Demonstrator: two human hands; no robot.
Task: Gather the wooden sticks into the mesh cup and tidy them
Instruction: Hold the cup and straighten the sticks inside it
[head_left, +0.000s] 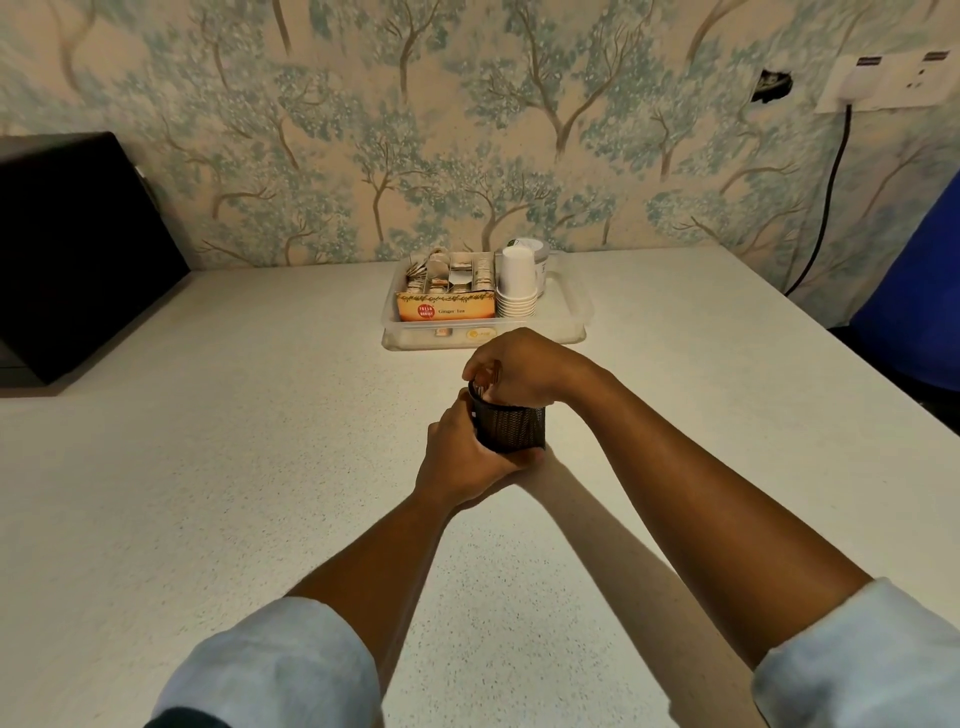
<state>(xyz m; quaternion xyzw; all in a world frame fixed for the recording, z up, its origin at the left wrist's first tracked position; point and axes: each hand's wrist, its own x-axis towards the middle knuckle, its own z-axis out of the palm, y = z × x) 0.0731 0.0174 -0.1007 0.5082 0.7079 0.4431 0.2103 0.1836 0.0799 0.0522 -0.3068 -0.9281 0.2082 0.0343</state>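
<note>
Tidying step under way: left hand (460, 449) grips black mesh cup (511, 428) mid-bench; right hand (519, 369) pinches thin wooden sticks (491, 376) at its rim. Advise steadying cup, levelling tips gently.

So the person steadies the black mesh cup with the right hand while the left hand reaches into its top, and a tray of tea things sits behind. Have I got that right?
Not quite: the hands are swapped. In the head view the left hand grips the side of the black mesh cup, while the right hand is at its top, on the wooden sticks. The tray of tea things does sit behind.
</note>
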